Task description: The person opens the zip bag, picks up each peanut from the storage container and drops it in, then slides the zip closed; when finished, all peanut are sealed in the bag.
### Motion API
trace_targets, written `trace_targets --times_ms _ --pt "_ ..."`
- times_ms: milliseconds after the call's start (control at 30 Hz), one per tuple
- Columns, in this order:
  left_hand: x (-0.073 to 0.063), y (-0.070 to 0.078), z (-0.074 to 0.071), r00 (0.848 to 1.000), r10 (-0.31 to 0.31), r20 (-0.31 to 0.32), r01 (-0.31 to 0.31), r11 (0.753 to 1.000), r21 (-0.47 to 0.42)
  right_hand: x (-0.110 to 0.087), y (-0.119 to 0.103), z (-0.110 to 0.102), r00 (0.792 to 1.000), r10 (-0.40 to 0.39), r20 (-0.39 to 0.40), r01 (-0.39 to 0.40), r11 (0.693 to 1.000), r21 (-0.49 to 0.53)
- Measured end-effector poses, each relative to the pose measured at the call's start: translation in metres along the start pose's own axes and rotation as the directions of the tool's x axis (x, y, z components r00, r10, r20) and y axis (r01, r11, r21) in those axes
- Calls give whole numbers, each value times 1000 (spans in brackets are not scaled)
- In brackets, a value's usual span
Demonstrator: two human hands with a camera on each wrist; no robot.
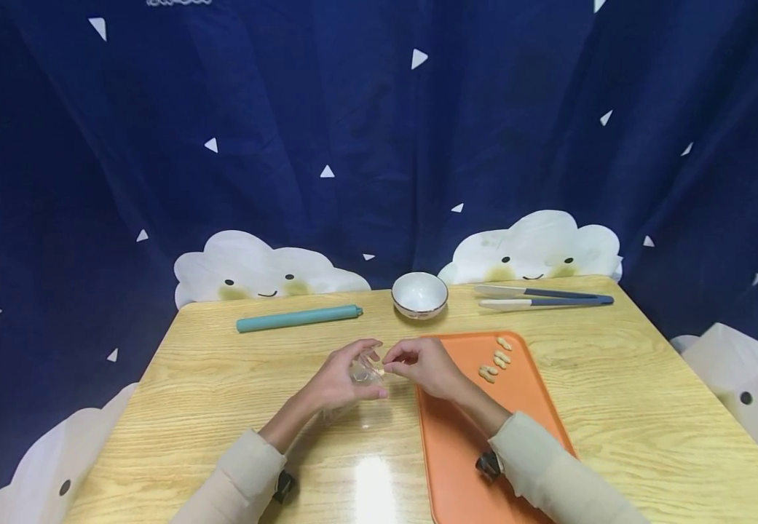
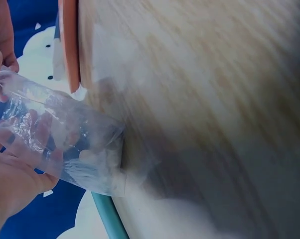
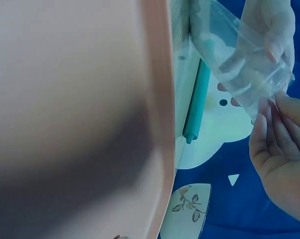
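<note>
Above the table, left of the orange tray (image 1: 529, 407), my left hand (image 1: 341, 378) grips a clear plastic bag (image 2: 65, 129) with the fingers and thumb around it. My right hand (image 1: 427, 367) pinches the bag's upper edge between thumb and fingertips. The right wrist view shows this pinch, with the bag (image 3: 244, 74) stretched between both hands. The bag's lower end hangs near the wood, and its contents are hard to make out through the shiny film. Several unshelled peanuts (image 1: 488, 373) lie on the tray's far part, beyond my right forearm.
A white bowl (image 1: 420, 292) with a patterned outside stands at the table's back. A teal stick-shaped roll (image 1: 300, 318) lies to its left. Tongs (image 1: 549, 303) with blue handles and pale tips lie to its right. A dark blue curtain (image 1: 379, 131) hangs behind the table.
</note>
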State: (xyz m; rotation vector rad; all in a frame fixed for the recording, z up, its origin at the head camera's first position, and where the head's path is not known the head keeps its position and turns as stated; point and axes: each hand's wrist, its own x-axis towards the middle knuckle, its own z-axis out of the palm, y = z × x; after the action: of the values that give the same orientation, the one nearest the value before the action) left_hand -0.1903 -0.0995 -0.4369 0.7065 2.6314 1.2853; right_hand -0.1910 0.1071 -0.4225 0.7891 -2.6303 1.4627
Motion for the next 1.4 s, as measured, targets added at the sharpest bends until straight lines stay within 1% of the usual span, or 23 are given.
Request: trace_targets --times_ms 233,433,567,733,833,967,1100,1233,1333,1400 --pt "2 1 0 1000 21 -1 -21 1000 2 -4 0 -6 1000 20 -1 -20 1000 -13" --pt "3 -2 3 999 46 -5 -46 999 -27 -7 4 -20 1000 19 -14 -19 999 -37" --pt "3 -2 3 999 47 -6 -47 998 -33 -12 10 -31 999 35 -7 -35 999 -29" --pt "3 -1 4 999 37 -4 -37 999 -25 -21 19 -46 995 95 6 -95 994 -54" --pt "2 -1 4 999 33 -2 -33 999 -17 -28 24 -55 991 133 21 -131 987 -98" --pt "2 -3 5 1000 26 3 -26 1000 -16 -35 35 -63 987 155 43 -147 979 -143" --pt "3 -3 4 1000 29 11 -29 999 -20 -43 47 -69 984 171 48 -162 975 -153" --pt "3 -3 4 999 34 9 -34 999 -20 -49 54 -74 975 218 52 -206 963 -172" --pt "3 -2 4 999 33 7 -33 999 -17 -53 56 -76 960 271 65 -257 951 -175" --pt "3 -2 4 999 32 8 -32 999 -14 -54 56 -76 956 286 67 -269 944 -189"
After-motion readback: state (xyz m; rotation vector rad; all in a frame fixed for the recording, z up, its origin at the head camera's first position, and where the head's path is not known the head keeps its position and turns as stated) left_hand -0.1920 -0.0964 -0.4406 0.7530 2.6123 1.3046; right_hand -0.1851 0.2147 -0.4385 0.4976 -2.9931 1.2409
